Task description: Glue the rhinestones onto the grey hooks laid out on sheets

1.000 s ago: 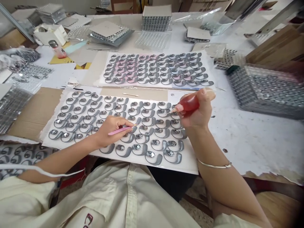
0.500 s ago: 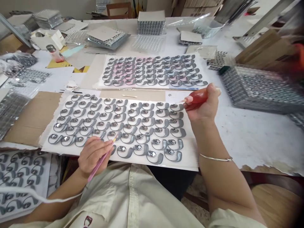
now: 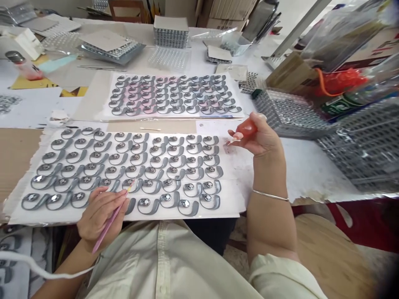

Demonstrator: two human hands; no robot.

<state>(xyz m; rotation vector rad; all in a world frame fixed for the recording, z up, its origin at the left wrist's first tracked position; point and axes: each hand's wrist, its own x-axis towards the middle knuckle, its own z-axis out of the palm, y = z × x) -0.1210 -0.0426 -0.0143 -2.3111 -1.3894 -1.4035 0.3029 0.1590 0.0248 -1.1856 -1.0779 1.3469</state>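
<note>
left hand [image 3: 101, 216] and right hand [image 3: 260, 139] well apart over a white card sheet [image 3: 232, 182]. the left pinches a slim pink applicator [image 3: 109, 224], its tip among rows of curved grey pieces with metal discs [image 3: 144, 203]; the right pinches a red plastic squeeze bottle [image 3: 247, 129], its fine nozzle just above the sheet.

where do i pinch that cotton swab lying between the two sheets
Pinch the cotton swab at the middle of its shaft, coming straight down from above. It lies flat and almost crosswise on the brown card, so a thumb and finger can close on its long sides. Coming from the near side would mean crossing the white sheet of grey pieces.
</note>
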